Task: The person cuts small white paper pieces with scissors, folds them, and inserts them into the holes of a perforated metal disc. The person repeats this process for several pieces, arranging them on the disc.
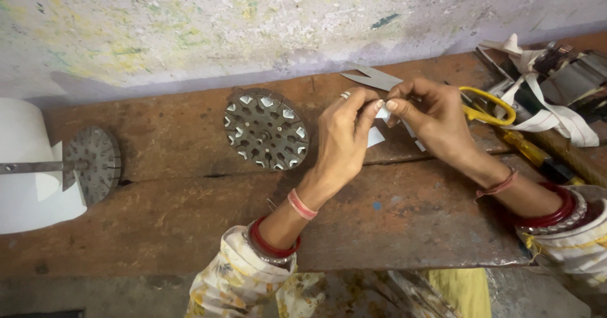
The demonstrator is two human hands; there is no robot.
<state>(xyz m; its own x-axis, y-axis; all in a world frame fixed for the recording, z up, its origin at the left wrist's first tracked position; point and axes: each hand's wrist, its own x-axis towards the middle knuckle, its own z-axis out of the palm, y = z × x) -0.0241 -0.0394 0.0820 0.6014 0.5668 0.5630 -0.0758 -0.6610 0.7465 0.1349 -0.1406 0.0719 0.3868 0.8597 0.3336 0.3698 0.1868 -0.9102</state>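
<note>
Nearest the camera, two forearms in pale floral sleeves reach up over the rusty brown bench (190,229), each wrist ringed with red and metal bangles. The left hand (341,138) and the right hand (433,119) meet just beyond a crack that runs across the bench top. Both are curled, with thumbs and forefingers pinched together on a small white paper piece (383,112); the other fingers are folded loosely. The left hand wears a ring. The paper piece is held just above the bench between the two hands, and a few more white paper scraps (375,137) lie on the bench right under it.

To the left of the hands, a round slotted metal disc (266,128) lies flat on the bench, its slots lined with pale inserts. Well to the left of that, a second slotted disc (93,163) sits on a metal shaft against a curled white paper sheet (25,166).

Just to the right of the hands lie yellow-handled scissors (487,106), and a yellow-handled screwdriver (531,153) near them. Just beyond the hands rests a small grey thread snipper (372,78). At the far right, white cloth tape (544,106) drapes over a heap of metal parts. Farthest off stands a stained, speckled wall (253,21).
</note>
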